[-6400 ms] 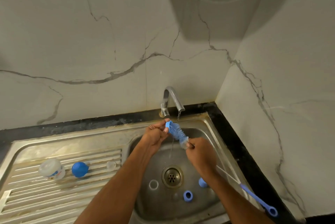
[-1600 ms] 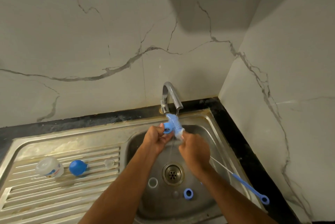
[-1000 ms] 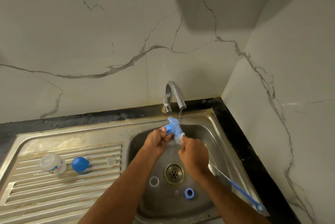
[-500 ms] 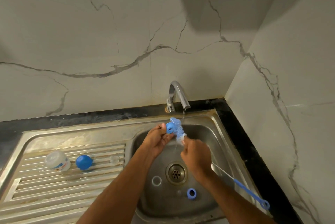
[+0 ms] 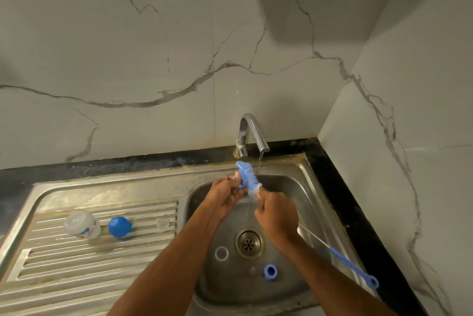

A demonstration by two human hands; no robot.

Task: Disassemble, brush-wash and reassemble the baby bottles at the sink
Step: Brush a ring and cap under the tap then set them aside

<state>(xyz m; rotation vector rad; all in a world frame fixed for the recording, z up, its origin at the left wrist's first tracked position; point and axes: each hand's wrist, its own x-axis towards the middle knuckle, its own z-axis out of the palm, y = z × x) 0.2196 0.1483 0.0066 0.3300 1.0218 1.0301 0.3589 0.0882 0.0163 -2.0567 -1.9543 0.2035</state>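
Just under the tap [image 5: 252, 134], the left hand [image 5: 225, 194] pinches a blue ring [image 5: 240, 184]; the right hand [image 5: 276, 213] grips the bottle brush [image 5: 249, 178] threaded through it; the bottle's [image 5: 82, 225] print is unreadable.

Basin floor: white ring [image 5: 221, 253] and blue ring [image 5: 270, 271] flank the drain [image 5: 248, 243].
Drainboard: bottle [image 5: 82, 224], blue cap [image 5: 119, 227] side by side.

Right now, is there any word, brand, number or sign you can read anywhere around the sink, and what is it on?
None can be read.
Bottle lying on the drainboard: a blue and red printed mark on its side, too small and blurred to read.
Blue cap, brush, tap: no lettering visible.
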